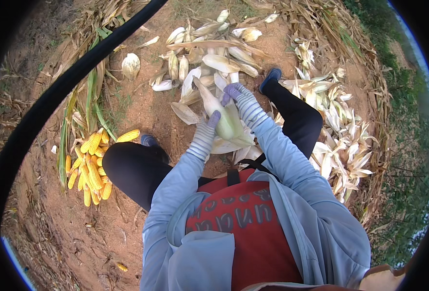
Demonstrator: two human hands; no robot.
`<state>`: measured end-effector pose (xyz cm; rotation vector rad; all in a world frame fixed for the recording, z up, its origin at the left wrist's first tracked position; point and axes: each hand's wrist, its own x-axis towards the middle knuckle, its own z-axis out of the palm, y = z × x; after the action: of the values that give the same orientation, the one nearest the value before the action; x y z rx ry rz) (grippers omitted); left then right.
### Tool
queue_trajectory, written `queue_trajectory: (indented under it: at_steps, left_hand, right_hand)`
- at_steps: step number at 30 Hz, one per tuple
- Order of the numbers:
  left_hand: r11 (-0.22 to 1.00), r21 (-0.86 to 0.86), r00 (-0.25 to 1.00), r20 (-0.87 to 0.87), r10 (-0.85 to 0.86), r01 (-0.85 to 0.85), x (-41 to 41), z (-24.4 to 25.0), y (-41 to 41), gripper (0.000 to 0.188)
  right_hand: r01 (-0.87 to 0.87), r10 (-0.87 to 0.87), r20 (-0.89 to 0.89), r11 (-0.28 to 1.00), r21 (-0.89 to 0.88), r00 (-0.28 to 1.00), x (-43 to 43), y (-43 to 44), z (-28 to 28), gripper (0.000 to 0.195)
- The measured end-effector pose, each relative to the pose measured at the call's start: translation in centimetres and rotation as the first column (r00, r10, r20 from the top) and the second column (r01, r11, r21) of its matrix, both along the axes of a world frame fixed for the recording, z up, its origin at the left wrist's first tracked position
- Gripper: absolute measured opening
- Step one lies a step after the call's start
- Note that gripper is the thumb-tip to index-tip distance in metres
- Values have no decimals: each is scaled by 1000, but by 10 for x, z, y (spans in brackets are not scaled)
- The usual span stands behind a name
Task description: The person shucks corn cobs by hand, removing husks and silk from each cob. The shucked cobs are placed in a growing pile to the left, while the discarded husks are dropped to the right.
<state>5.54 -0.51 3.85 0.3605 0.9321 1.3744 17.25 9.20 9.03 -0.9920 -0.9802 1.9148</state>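
A pale green ear of corn in its husk [218, 113] is held above the ground between my knees. My left hand [206, 132], in a striped knitted glove, grips its lower side with the thumb across the husk. In the matching glove, my right hand [240, 100] is closed on husk at the ear's right side; its fingertips are partly hidden. Loose husk leaves [232, 145] lie below the ear. Just beyond my hands is a pile of dry unhusked ears [220, 62] on the reddish soil.
Bare yellow corn cobs [91, 169] are heaped left of my left knee. A large heap of stripped husks [340, 145] lies to the right of my right leg. One husked-over ear [131, 66] rests apart at the upper left. Dry corn stalks [87, 87] border the soil. A dark strap [72, 80] crosses the view.
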Motion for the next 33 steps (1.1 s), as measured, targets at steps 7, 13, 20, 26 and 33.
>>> queue_trajectory:
  at_steps: [7,13,20,26,33]
  left_hand:
    - [866,-70,865,60,499,-495,-53,-6,17,63]
    - [893,30,875,-186,447,-449,-68,8,24,57]
    - [997,-43,951,-308,40,-56,-24,-20,9,64]
    - [997,-50,965,-254,-71,60,-12,6,1,68]
    - [996,-12,970,-227,-84,84,-11,2,-1,64]
  right_hand:
    - [-536,73,773,761,365,630,41,-8,-49,16]
    - [-799,243,962,599,-50,122,97,-10,-100,31]
    - [-302,263,343,951,66,902,8,27,-32,33]
    - [-397,358,394,918,18,846,-7,23,8,25]
    - [-425,376,425,905,22,823,-1,26,10,20]
